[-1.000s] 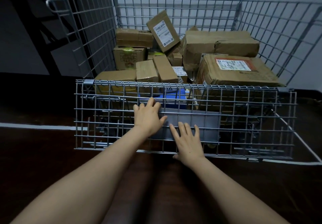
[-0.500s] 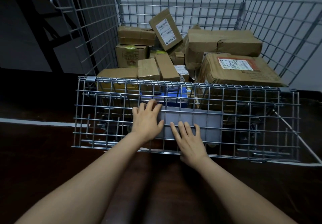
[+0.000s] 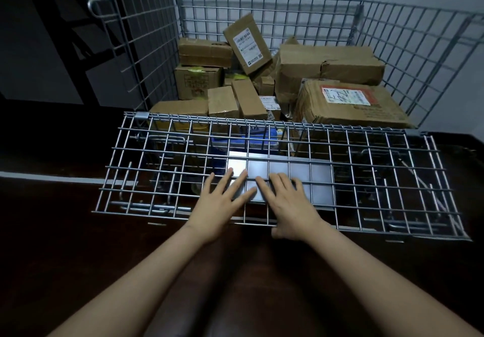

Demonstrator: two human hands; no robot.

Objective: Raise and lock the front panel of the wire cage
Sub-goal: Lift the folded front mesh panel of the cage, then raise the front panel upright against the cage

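The wire cage (image 3: 301, 22) is the largest thing here, a galvanised steel mesh bin of square-gridded rods, its back and side walls standing upright beyond both hands. Its front panel (image 3: 379, 179) is the same grey welded mesh, hinged along its far edge and tilted out toward the person, so its near edge hangs free under the palms. A flat, smooth grey metal plate (image 3: 301, 176) is fixed in the middle of the panel, right under the fingertips, with a dull sheen at its left end.

Past the hands, inside the cage, lie brown cardboard boxes (image 3: 327, 64), creased and taped. The big one (image 3: 366, 111) ahead and to the right of the right hand bears a white shipping label (image 3: 345, 96) with a red border and a black handwritten scrawl that I cannot read. A smaller tilted box (image 3: 247, 44) farther off carries a white barcode label, print too small to make out. A blue item (image 3: 246, 140) shows through the mesh just beyond the fingers.

The left hand (image 3: 222, 203) lies flat with fingers spread wide on the mesh and plate, clutching nothing. The right hand (image 3: 290, 205) lies beside it, fingers stretched over the plate, thumb hooked under the panel's near edge.

Below the forearms is a dark, glossy brown floor (image 3: 52, 258).
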